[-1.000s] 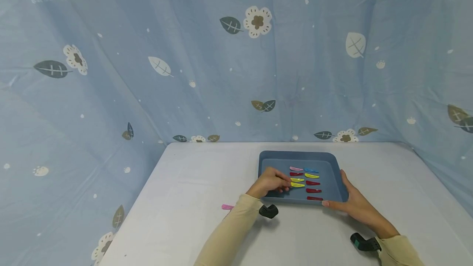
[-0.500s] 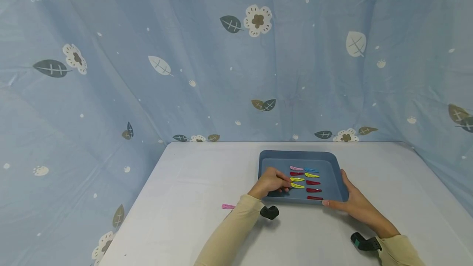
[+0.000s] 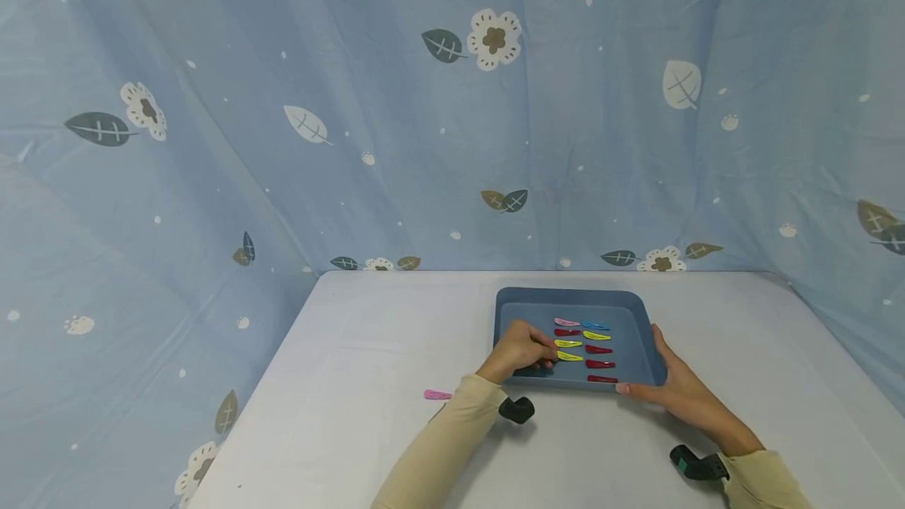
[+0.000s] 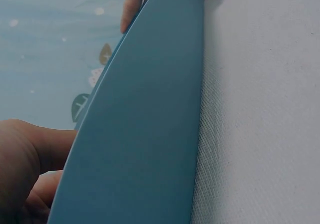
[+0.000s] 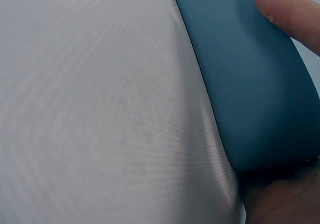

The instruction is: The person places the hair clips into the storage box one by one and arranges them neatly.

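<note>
A shallow blue-grey tray (image 3: 526, 313) lies on the table with snap hair clips set out in two columns. My left hand (image 3: 519, 349) reaches over its near side, fingertips pinching the left end of the lower yellow hair clip (image 3: 569, 357). Just above that one is another yellow hair clip (image 3: 569, 344). My right hand (image 3: 682, 391) grips the tray's near right corner. In the right wrist view its thumb (image 5: 287, 12) lies against the tray's front wall (image 5: 250, 84). The tray's wall (image 4: 145, 104) hides the left fingertips in the left wrist view.
In the right column are a blue clip (image 3: 595, 326), a yellow clip (image 3: 597, 336) and several dark red clips (image 3: 600, 364). A pink clip (image 3: 567, 322) and a red clip (image 3: 566, 332) top the left column. Another pink clip (image 3: 437, 395) lies on the table beside the left sleeve.
The lower yellow hair clip has shifted slightly toward the near side under my left fingertips, widening its gap from the yellow one above. My right hand stays at the tray corner.
</note>
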Available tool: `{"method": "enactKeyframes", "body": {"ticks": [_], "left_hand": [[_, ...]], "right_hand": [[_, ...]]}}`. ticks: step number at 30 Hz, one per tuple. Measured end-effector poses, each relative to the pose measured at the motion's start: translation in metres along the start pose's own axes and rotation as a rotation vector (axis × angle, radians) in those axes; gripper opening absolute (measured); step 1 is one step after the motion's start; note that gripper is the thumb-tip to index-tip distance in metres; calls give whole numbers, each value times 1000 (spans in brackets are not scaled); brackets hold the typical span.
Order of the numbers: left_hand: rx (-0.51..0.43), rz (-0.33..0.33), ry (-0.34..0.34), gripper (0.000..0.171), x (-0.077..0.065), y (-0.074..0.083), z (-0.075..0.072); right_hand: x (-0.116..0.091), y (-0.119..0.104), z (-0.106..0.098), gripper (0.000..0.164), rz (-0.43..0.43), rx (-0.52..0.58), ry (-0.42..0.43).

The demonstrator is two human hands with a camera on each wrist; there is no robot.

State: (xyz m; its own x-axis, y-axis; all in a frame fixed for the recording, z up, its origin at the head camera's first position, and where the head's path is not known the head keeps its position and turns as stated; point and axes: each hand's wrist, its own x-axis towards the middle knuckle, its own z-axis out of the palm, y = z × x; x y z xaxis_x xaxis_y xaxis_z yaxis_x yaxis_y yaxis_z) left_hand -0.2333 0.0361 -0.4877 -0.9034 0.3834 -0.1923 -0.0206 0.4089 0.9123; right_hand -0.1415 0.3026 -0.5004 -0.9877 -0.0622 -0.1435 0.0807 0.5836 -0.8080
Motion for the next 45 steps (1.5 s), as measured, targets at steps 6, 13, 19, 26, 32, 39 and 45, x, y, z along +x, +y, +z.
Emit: {"method": "enactKeyframes", "body": {"ticks": [6,13,19,26,32,39,45], "left_hand": [[10,-4,15,5,-2,2,0],[14,-7,14,4,-3,4,0],[21,-9,6,4,-2,4,-2],[45,-5,8,4,-2,3,-5],[54,6,7,5,-6,11,-17],[92,79,-34,11,-17,20,-40],[55,114,-26,14,-31,26,-65]], "right_hand": [[0,-1,-1,131,-4,5,-2],[0,-1,-1,132,6,1,-4],[1,1,0,133,14,-17,-4],[1,1,0,133,15,-7,-9],[0,-1,0,134,22,-10,-11],[0,-1,-1,134,26,-20,-11],[0,0,-1,133,13,-5,-16]]}}
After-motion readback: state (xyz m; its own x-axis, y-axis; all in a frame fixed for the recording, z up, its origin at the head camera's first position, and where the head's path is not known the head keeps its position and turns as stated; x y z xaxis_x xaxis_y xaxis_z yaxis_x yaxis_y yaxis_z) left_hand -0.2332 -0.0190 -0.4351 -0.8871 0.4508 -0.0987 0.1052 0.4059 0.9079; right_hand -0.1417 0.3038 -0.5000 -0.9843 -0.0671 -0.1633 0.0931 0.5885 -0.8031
